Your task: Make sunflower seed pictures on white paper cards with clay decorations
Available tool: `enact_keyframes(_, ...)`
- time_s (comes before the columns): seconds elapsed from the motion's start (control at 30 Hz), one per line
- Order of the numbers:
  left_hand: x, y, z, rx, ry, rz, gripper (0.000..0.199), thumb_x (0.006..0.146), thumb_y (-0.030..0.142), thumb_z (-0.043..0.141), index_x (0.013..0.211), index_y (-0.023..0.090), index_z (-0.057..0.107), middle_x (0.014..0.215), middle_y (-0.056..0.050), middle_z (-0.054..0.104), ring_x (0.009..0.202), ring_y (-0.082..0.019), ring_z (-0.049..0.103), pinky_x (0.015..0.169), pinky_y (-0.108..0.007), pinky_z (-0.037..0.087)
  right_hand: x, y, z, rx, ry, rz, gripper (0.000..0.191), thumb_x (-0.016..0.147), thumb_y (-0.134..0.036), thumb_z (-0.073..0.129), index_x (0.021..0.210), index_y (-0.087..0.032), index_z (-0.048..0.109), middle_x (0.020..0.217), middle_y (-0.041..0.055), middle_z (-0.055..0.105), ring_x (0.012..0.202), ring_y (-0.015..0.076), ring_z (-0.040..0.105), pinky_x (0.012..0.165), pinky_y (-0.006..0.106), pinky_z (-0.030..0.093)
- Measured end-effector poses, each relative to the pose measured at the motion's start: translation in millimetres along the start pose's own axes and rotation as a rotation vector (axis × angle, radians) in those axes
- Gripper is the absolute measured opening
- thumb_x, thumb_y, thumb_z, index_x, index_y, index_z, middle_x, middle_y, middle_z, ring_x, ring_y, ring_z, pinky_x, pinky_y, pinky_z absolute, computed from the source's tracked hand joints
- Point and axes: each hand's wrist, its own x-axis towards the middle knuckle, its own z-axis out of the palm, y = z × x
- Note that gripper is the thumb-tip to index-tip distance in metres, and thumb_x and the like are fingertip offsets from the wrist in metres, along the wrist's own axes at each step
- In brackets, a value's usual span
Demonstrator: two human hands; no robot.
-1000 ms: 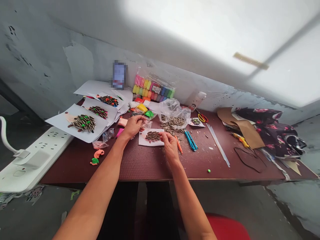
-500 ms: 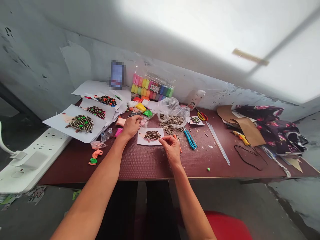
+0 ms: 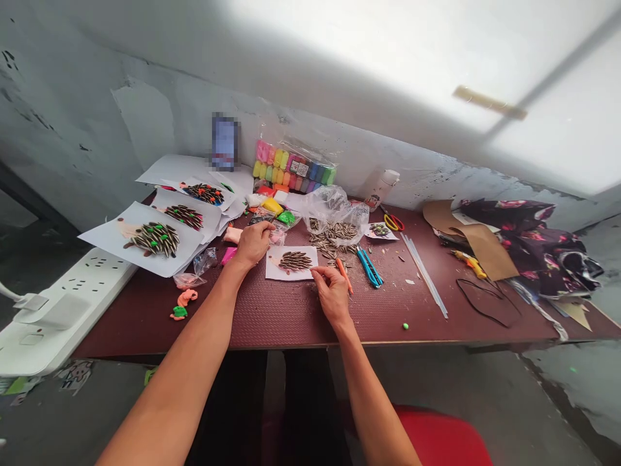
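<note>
A small white card (image 3: 291,274) lies flat on the table, bearing a hedgehog picture (image 3: 295,261) with a peach body and sunflower-seed spines. My left hand (image 3: 255,244) is beyond the card's left edge among clay packets, its fingers bent together by a dark clay packet (image 3: 261,218); what they grip is hidden. At the card's lower right corner, my right hand (image 3: 334,294) has thumb and index pinched together; anything between them is too small to name. An orange craft pen or knife (image 3: 345,276) lies just beyond that hand. Loose sunflower seeds (image 3: 339,241) spill from a clear plastic bag (image 3: 330,202).
Finished hedgehog pictures (image 3: 155,239) lie on papers at left, beside a white power strip (image 3: 68,307). Coloured clay packs (image 3: 294,171) stand at the wall. Rightward are a blue cutter (image 3: 369,268), scissors (image 3: 392,220), glue sticks (image 3: 424,275), a yellow glue gun (image 3: 470,264) and floral cloth (image 3: 538,252).
The view has shifted slightly. My right hand has drawn a little away from the orange tool, which shows more fully now. My left hand stays by the clay packets.
</note>
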Motion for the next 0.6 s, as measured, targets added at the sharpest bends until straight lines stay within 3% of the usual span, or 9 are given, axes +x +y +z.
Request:
enact_keyframes(0.2, 0.0, -0.6, 0.7, 0.019, -0.010, 0.000, 0.033, 0.090, 0.017, 0.046, 0.104, 0.018, 0.076, 0.102, -0.008, 0.079, 0.093, -0.024, 0.073, 0.086, -0.032, 0.052, -1.1, -1.8, 0.3, -0.110, -0.020, 0.025, 0.015, 0.082, -0.030, 0.063, 0.079, -0.020, 0.074, 0.075, 0.0022, 0.072, 0.065, 0.0162, 0.059, 0.064, 0.027, 0.043)
enact_keyframes(0.47, -2.5, 1.4, 0.9, 0.065, 0.015, 0.019, 0.030, 0.088, 0.017, 0.050, 0.103, 0.019, 0.076, 0.106, -0.008, 0.078, 0.101, -0.026, 0.071, 0.090, -0.034, 0.052, -1.0, -4.4, -0.3, -0.176, -0.037, 0.012, 0.018, 0.085, -0.024, 0.062, 0.091, -0.021, 0.079, 0.094, 0.0070, 0.078, 0.079, 0.0194, 0.068, 0.075, 0.030, 0.050)
enact_keyframes(0.6, -3.6, 1.1, 0.8, 0.108, 0.025, 0.039, 0.030, 0.087, 0.015, 0.050, 0.102, 0.019, 0.076, 0.109, -0.009, 0.077, 0.104, -0.027, 0.069, 0.091, -0.035, 0.052, -2.1, -3.9, 0.3, -0.206, -0.028, 0.036, 0.017, 0.085, -0.026, 0.063, 0.092, -0.020, 0.077, 0.091, 0.0051, 0.078, 0.072, 0.0179, 0.066, 0.070, 0.029, 0.049)
